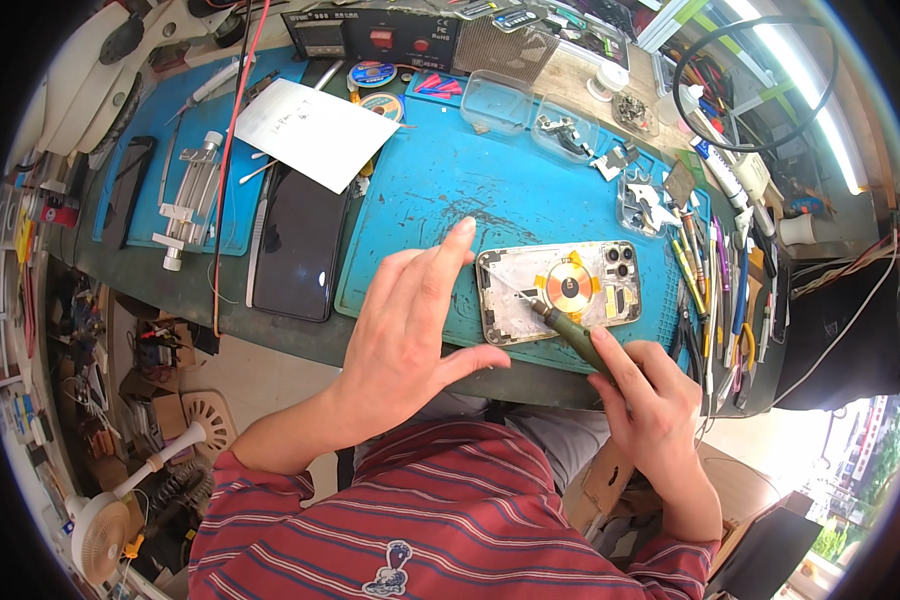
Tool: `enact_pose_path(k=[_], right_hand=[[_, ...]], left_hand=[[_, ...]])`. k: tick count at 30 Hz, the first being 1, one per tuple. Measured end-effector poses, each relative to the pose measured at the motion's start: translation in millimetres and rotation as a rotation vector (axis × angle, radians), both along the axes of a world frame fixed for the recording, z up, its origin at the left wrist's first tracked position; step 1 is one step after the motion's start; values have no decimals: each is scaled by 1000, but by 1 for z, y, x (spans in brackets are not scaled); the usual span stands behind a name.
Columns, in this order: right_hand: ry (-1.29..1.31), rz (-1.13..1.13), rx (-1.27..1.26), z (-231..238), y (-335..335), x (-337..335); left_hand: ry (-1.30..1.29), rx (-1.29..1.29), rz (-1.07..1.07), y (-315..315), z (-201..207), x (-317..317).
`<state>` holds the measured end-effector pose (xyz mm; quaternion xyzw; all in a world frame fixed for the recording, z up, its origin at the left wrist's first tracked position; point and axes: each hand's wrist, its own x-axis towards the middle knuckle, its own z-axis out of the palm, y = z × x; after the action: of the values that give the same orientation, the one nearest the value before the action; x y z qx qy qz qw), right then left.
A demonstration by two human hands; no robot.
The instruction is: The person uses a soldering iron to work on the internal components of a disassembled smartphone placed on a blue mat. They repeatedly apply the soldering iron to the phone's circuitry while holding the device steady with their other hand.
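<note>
A phone back housing (515, 312) lies on the blue work mat (430, 160), with a round copper-coloured coil (569, 287) at its middle and camera lenses at its upper right corner. My right hand (652, 405) grips a pen-shaped tool with a dark green handle (574, 338). The tool's thin metal tip points up and left over the housing; whether it touches is too fine to tell. To the left of the housing, my left hand (402, 325) is held above the mat, fingers stretched out and thumb apart, with nothing in it.
Left of the mat lie a dark phone (300, 240), a white sheet (315, 130) and a metal clamp fixture (192, 200). Clear plastic boxes (495, 102) with small parts stand behind. Pens, tweezers and hand tools (715, 290) crowd the right side. A power unit (370, 40) sits at the back.
</note>
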<state>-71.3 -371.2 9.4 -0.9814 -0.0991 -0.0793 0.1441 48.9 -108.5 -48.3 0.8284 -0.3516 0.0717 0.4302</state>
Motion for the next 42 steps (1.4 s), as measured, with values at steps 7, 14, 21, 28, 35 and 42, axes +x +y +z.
enact_pose_path(k=[7,14,21,28,35,42], right_hand=[[-5,-30,3,-2,0,-1],[-6,-15,15,-5,1,-1],[-10,-24,11,-6,1,-3],[-23,-13,12,-8,0,-4],[-24,-8,7,-8,0,-5],[-25,-2,18,-10,2,-4]], left_hand=[[-4,-97,77,2,-11,0],[-13,-142,114,4,-9,-1],[-7,-156,127,2,-9,-1],[-12,-144,134,2,-10,-1],[-16,-127,131,2,-10,-1],[-20,-122,136,1,-11,-1]])
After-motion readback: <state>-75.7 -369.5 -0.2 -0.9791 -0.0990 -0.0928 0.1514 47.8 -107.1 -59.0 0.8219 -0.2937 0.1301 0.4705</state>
